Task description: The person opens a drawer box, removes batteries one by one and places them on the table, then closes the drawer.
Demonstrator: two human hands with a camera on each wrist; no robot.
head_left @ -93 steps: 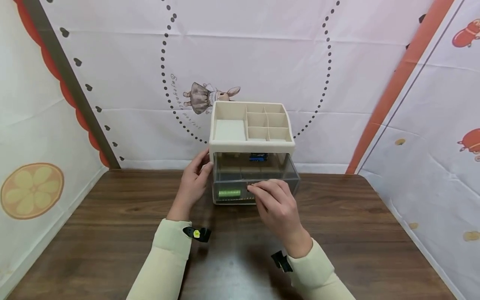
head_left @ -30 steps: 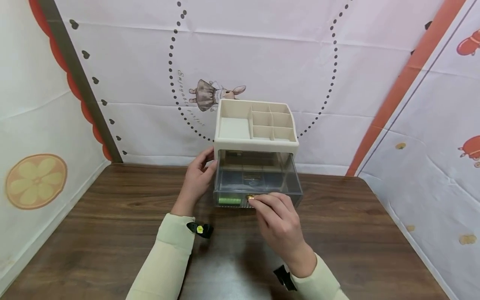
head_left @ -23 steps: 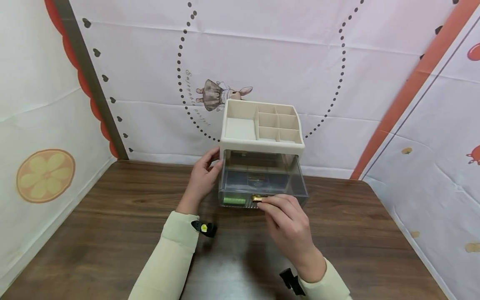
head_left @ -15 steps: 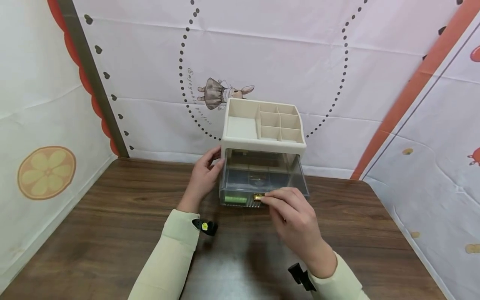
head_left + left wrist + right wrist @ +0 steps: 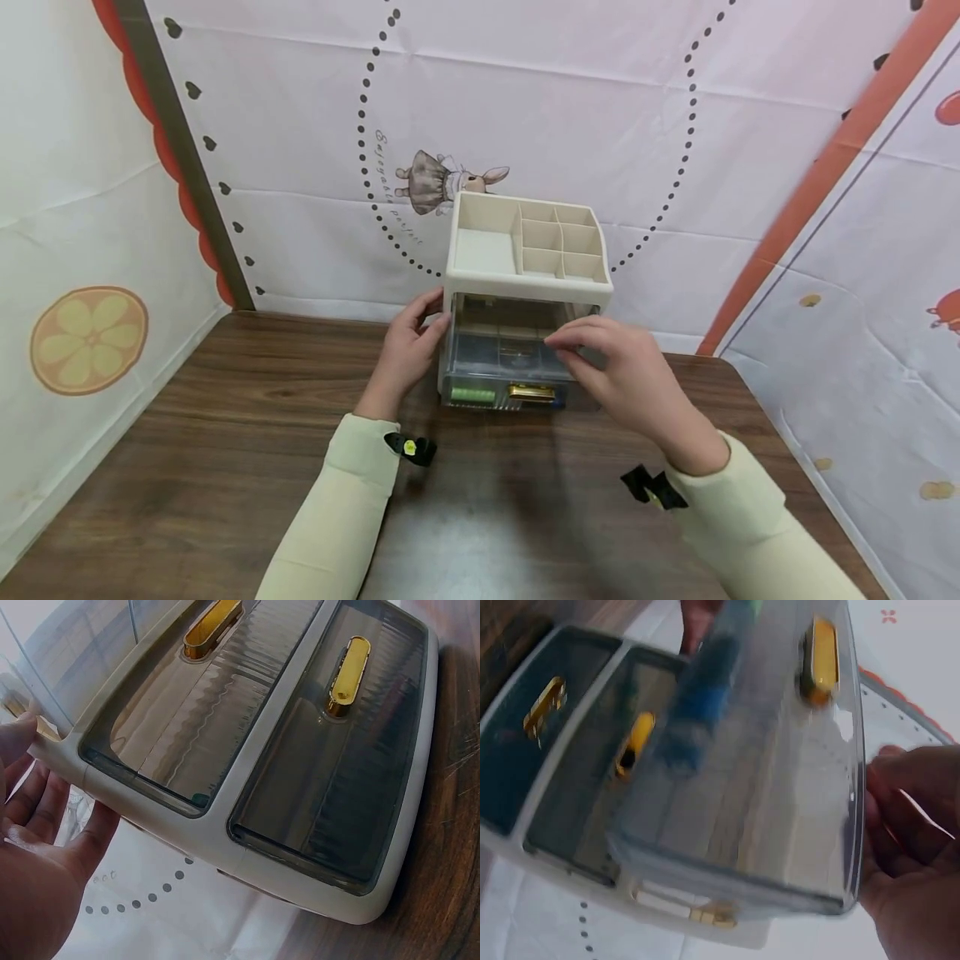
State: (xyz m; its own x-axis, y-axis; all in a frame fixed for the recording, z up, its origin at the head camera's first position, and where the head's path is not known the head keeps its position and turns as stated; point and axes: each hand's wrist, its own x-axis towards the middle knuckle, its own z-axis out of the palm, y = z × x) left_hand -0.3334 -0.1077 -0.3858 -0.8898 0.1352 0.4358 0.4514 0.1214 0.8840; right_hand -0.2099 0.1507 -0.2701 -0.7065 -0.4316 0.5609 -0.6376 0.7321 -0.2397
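A cream desktop organizer [image 5: 525, 287] stands at the back of the table, its clear top drawer [image 5: 480, 362] pulled out. My left hand [image 5: 408, 350] rests against the organizer's left side; in the left wrist view its fingers press lightly there. My right hand [image 5: 637, 375] hovers at the drawer's front right, thumb and fingers loosely bent with nothing between them. The gold handle [image 5: 532, 392] on the drawer front is free of it. Through the clear front show a green cylinder [image 5: 472, 395] and, blurred in the right wrist view, a blue cylinder [image 5: 697, 712].
Two lower drawers, closed, have gold handles such as this handle [image 5: 351, 671]. Divided compartments [image 5: 562, 242] form the organizer's top. The wooden table [image 5: 247, 467] ends at printed cloth walls [image 5: 300, 125] behind and at both sides.
The drawer has come forward, pulled by my right hand pinching the gold handle. That hand has since let go and moved up and right. My left hand stays at the organizer's side.
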